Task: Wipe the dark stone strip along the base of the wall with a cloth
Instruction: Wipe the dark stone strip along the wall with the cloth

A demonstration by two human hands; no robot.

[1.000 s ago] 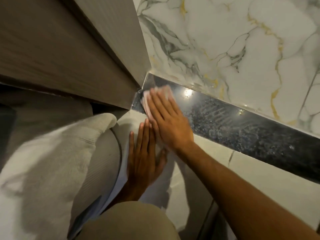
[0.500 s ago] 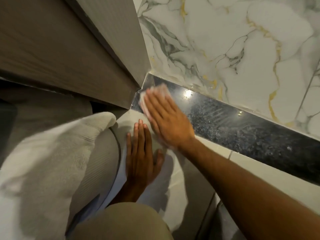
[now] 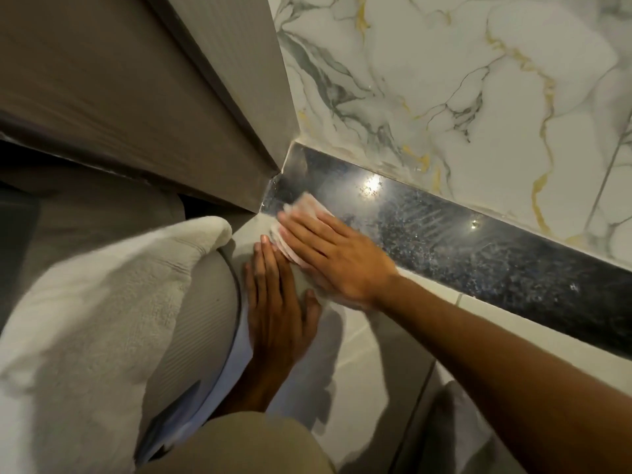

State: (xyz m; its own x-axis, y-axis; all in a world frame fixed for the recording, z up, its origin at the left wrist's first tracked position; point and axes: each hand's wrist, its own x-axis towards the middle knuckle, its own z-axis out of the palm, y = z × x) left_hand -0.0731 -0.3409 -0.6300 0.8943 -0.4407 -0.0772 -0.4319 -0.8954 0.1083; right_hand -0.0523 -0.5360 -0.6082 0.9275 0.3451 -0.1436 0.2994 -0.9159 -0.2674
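Since the earlier frames the right hand (image 3: 337, 258) has slid down and a little rightward along the dark stone strip (image 3: 478, 254), so the pale cloth (image 3: 301, 217) under it now sits at the strip's lower edge instead of up in the corner beside the grey door frame (image 3: 219, 107). Its fingers lie flat and spread, pressing the folded cloth against the stone rather than gripping it; only the cloth's upper and left edges peek out past the fingertips. The left hand (image 3: 277, 302) has hardly shifted: it lies open, palm down, on the light floor tile (image 3: 369, 398), apparently as a brace, its fingertips just beside the cloth.

The step in hand looks like the scrubbing of the strip's corner end, where it meets the door frame below the marble-patterned wall (image 3: 444, 80). Hazy smears show on the stone to the right of the hand, and the long run of strip toward the right edge appears still to need a pass. My judgement is that the next move calls for a steady flat-palmed sweep rightward along the strip, keeping the cloth pressed into the joint with the floor tile, and moving the bracing hand along.

A white towel (image 3: 95, 302) lies bunched at the left, clear of the work. No brand, label or writing can be read anywhere.
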